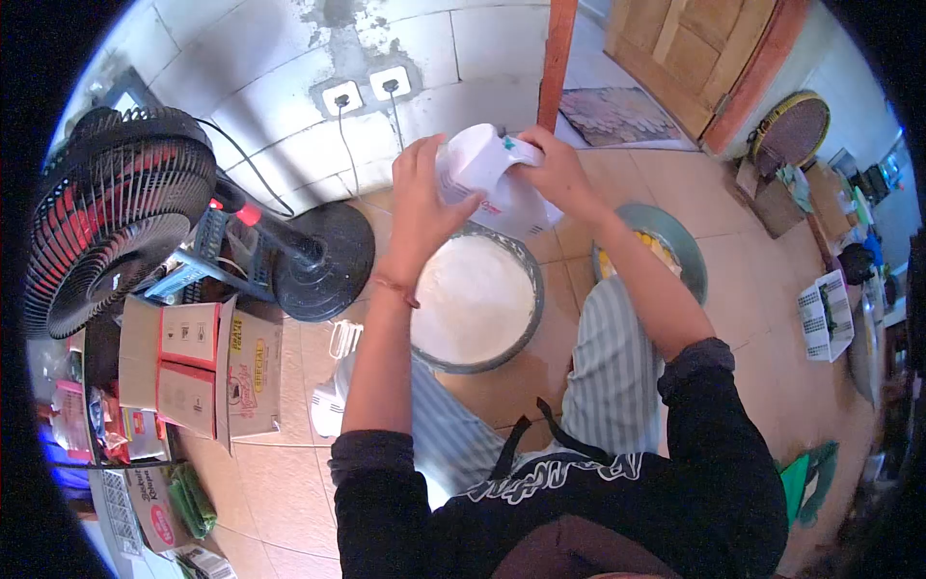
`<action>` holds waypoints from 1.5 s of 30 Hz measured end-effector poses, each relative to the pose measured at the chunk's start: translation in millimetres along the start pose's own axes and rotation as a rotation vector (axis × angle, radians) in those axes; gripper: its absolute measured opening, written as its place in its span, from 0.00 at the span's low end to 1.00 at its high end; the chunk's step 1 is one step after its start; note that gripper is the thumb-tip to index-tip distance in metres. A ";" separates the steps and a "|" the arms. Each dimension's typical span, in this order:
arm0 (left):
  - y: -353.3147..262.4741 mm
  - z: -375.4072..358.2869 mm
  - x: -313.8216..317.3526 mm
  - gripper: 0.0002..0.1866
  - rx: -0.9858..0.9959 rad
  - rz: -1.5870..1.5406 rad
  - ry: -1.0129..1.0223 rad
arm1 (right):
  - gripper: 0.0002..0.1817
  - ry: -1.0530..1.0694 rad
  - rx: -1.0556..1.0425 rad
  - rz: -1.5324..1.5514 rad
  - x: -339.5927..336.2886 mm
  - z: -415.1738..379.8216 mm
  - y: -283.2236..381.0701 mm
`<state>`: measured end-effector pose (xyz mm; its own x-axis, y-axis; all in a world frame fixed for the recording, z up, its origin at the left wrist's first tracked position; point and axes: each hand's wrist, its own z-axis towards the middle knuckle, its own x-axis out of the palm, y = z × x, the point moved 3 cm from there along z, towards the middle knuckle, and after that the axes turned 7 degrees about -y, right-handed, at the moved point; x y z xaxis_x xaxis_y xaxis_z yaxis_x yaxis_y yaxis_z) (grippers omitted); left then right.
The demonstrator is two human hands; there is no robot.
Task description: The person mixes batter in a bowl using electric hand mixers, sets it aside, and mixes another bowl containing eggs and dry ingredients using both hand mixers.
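Observation:
My left hand (422, 207) grips the left side of a white plastic appliance-like object (492, 188) with red lettering, its thumb across the front. My right hand (555, 174) is closed around a handle-like part at the object's upper right, near a green mark. The object is held tilted above the far rim of a large round basin (533, 323). Pale, whitish material (475, 299) fills much of the basin, which stands on the floor between my legs. The object's exact kind cannot be made out.
A standing fan (121, 222) and an open cardboard box (253, 372) are at the left. Metal beaters (344, 338) lie by my left knee. A green bowl (690, 253) with yellow pieces sits beyond my right knee. Cords run to wall sockets (341, 97).

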<state>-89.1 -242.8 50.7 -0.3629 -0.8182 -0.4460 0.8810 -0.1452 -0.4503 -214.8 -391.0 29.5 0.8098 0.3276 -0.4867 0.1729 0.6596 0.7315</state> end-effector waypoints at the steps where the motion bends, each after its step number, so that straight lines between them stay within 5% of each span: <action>1: -3.3 -1.0 -0.7 0.29 0.096 0.099 -0.107 | 0.20 -0.025 0.044 0.002 2.3 0.2 -6.0; 2: 0.4 -5.8 3.2 0.25 -0.001 0.088 -0.073 | 0.20 -0.049 0.087 0.003 4.4 0.7 -13.4; 5: -2.9 -17.6 15.4 0.27 -0.547 0.090 0.522 | 0.20 -0.289 0.114 -0.046 11.7 5.2 -43.9; 8: 38.4 -46.8 51.9 0.35 -0.757 -0.013 0.760 | 0.24 -0.359 0.329 0.006 7.3 8.2 -57.6; 11: 40.9 -57.9 74.7 0.41 -0.614 -0.160 0.214 | 0.26 -0.418 0.400 0.063 -2.1 4.6 -41.2; 14: 26.9 -46.3 84.2 0.45 -0.553 -0.401 -0.013 | 0.28 -0.413 0.387 0.304 -2.1 2.2 -44.5; 20: 23.4 -35.1 108.6 0.42 -0.615 -0.653 -0.122 | 0.27 -0.403 0.194 0.208 2.9 -18.8 0.4; 29: 34.3 -20.2 78.6 0.42 -0.661 -0.428 -0.250 | 0.21 -0.205 -0.071 0.341 -19.8 -21.6 51.8; 33: 53.0 -16.3 55.4 0.28 -0.658 -0.397 -0.271 | 0.12 -0.352 0.197 0.556 -63.0 -52.0 -6.5; 36: 46.0 -11.7 31.5 0.34 -0.642 -0.659 -0.255 | 0.12 -0.439 0.321 0.391 -71.3 -153.0 -138.1; 38: 53.5 -10.7 24.3 0.31 -0.561 -0.729 -0.295 | 0.09 -0.449 0.809 0.707 -67.3 -259.7 -198.5; 41: 42.9 -11.1 11.5 0.29 -0.642 -0.791 -0.356 | 0.22 -0.886 1.230 0.415 -94.5 -373.6 -246.4; 45: 42.8 -7.3 1.1 0.29 -0.585 -0.680 -0.360 | 0.27 -0.853 1.132 0.651 -136.9 -378.6 -305.4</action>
<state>-54.1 -245.9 25.3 -0.5388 -0.7971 0.2727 0.1904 -0.4306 -0.8822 -590.7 -381.2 -308.0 0.9095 -0.3821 0.1638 -0.3228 -0.4009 0.8573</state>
